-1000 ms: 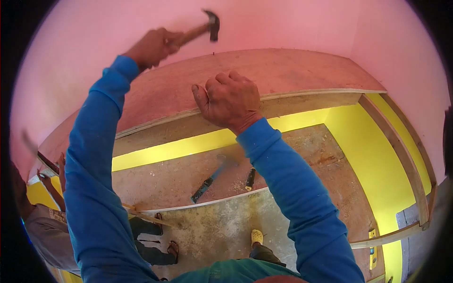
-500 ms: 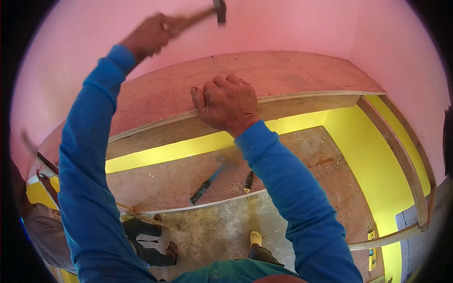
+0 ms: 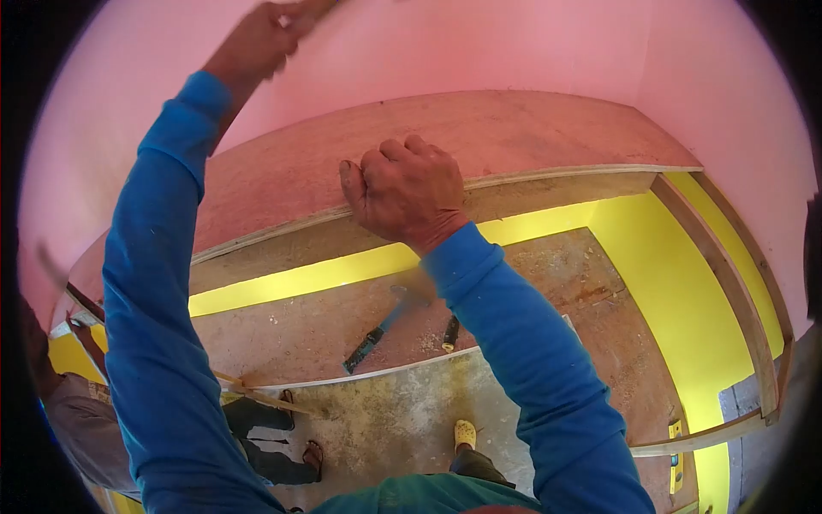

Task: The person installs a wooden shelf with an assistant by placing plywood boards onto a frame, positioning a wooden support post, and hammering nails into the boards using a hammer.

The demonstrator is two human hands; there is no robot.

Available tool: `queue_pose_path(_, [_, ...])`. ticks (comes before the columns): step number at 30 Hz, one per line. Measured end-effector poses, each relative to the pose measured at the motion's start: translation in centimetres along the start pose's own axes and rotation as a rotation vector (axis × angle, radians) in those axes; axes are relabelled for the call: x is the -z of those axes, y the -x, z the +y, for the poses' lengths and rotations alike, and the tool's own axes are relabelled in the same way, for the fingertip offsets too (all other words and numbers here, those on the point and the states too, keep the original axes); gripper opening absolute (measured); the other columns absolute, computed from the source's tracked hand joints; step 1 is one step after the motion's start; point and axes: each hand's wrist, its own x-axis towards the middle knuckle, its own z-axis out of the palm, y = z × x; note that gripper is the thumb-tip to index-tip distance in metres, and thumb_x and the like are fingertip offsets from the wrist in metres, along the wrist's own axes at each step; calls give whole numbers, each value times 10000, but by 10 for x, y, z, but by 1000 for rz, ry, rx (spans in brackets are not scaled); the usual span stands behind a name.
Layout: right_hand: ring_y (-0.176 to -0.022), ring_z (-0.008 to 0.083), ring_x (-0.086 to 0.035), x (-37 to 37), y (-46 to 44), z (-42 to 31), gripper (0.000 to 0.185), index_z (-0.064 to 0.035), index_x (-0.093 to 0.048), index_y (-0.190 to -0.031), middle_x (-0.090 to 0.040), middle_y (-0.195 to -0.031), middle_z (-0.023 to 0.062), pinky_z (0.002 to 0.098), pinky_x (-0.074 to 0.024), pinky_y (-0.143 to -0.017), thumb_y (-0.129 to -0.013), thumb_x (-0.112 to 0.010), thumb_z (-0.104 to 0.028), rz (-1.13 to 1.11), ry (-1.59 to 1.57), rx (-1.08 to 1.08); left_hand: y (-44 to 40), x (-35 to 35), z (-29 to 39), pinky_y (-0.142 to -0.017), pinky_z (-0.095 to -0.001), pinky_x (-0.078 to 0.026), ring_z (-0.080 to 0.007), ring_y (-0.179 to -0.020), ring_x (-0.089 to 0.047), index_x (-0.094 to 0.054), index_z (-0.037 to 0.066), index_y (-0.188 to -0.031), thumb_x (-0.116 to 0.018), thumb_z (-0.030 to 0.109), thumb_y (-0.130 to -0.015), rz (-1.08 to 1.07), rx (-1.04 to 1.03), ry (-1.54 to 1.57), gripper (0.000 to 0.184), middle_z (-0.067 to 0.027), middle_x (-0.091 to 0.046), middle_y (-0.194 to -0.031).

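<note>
Head view: with your left grip (image 3: 257, 43) clamped on the wooden handle (image 3: 319, 11), upper left, brace your right grip (image 3: 409, 190), closure indeterminable, at the panel (image 3: 531, 128), mid-frame, clear of the handle's path.

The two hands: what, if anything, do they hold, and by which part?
The left hand grips a tool by its wooden handle, the rest mostly out of the picture. The right hand is curled; whether it holds anything cannot be told.
</note>
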Motion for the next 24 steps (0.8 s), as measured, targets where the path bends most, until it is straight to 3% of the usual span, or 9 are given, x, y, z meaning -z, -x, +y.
queue_pose_path(1, [-549, 231, -543, 0, 1, 0, 307, -111, -568, -539, -544, -566, 53, 361, -458, -482, -786, -602, -290, -14, -3, -6, -9, 2, -6, -413, -298, -432, -153, -483, -525, -570, 6, -1186, -536, 372, -872, 116, 5, 55, 483, -63, -532, -652])
queue_pose_path(3, [-550, 231, -543, 2, 0, 0, 311, -111, -564, -533, -544, -567, 54, 361, -458, -483, -786, -600, -288, -30, -11, -15, -2, -20, -27, -421, -325, -445, -170, -503, -548, -571, 19, -1193, -547, 358, -863, 35, 175, 38, 473, -84, -548, -670])
queue_pose_path(5, [-588, 254, -565, 3, -3, 0, 314, -90, -596, -548, -565, -576, 83, 387, -469, -534, -783, -586, -297, -36, -14, -28, 11, -48, -60, -444, -344, -473, -186, -494, -554, -557, 66, -1225, -562, 301, -856, -120, -34, -113, 438, -104, -561, -679])
queue_pose_path(6, [-607, 265, -576, 2, 0, -3, 319, -79, -612, -556, -576, -580, 97, 400, -474, -560, -781, -578, -302, -51, -26, -43, 28, -57, -77, -464, -349, -495, -194, -475, -548, -542, 105, -1254, -573, 251, -853, -252, -307, -256, 427, -112, -566, -679])
queue_pose_path(8, [-569, 242, -555, 1, 0, -3, 308, -96, -585, -541, -554, -569, 69, 375, -465, -508, -782, -593, -287, -32, -26, -25, 36, -22, 7, -440, -318, -485, -173, -456, -529, -547, 118, -1254, -579, 236, -858, -430, 159, -243, 415, -96, -564, -677])
queue_pose_path(14, [-558, 232, -553, 0, 1, 0, 306, -100, -580, -541, -546, -561, 58, 359, -465, -489, -784, -597, -285, -15, -13, -15, 7, -8, 5, -383, -257, -422, -107, -420, -463, -548, 68, -1248, -526, 271, -873, 167, -16, 116, 427, -30, -490, -612])
queue_pose_path(16, [-561, 233, -553, 2, 0, 0, 307, -96, -583, -544, -547, -561, 61, 358, -466, -492, -785, -595, -285, -19, -17, -12, 11, -29, -28, -410, -284, -445, -133, -458, -499, -586, 31, -1175, -509, 214, -876, -69, 292, -121, 359, -64, -527, -658])
queue_pose_path(18, [-562, 233, -553, 1, 0, 1, 306, -92, -586, -547, -550, -563, 66, 358, -467, -494, -786, -594, -284, -31, -14, -2, 44, -56, -22, -412, -306, -454, -149, -471, -505, -573, 8, -1175, -528, 138, -842, -389, 189, -195, 360, -78, -498, -630])
queue_pose_path(24, [-574, 247, -564, 2, 0, -1, 318, -82, -595, -554, -566, -579, 84, 364, -472, -505, -794, -579, -291, -47, -15, -21, 37, -26, 8, -416, -312, -448, -144, -449, -474, -486, 79, -1305, -503, 196, -883, -256, 220, -97, 439, -53, -438, -593])
